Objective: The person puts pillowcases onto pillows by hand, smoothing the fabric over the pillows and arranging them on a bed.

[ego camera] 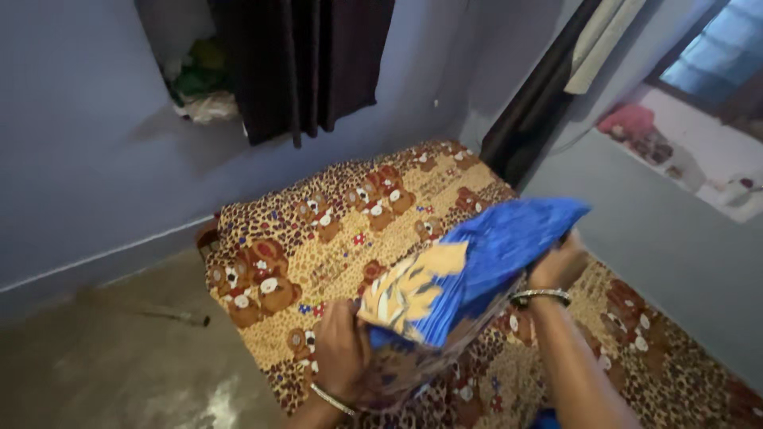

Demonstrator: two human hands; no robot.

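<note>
Here both hands grip a blue and yellow cloth (pixel 469 266), held up just above the near part of a mattress (pixel 334 230) covered in a bear-print sheet. The left hand (pixel 342 349) is closed around the cloth's lower near corner, fingers wrapped into the fabric. The right hand (pixel 560 266) clutches the far upper edge, fingers curled behind the blue part.

To handle this well, I would judge that the two grips should stay well apart, so the cloth hangs taut between them and does not bunch. Keeping both edges level should help a fold fall straight, and the sheet below offers a flat place to lay it.

Much is hard to make out. The right hand's fingertips are hidden behind the cloth, so exactly how it pinches cannot be told. The cloth's full shape and size are unclear, since it is crumpled and partly blurred. The mattress is cut off at the near right edge, and the shelf things (pixel 199 79) at far left are too dim to name.
</note>
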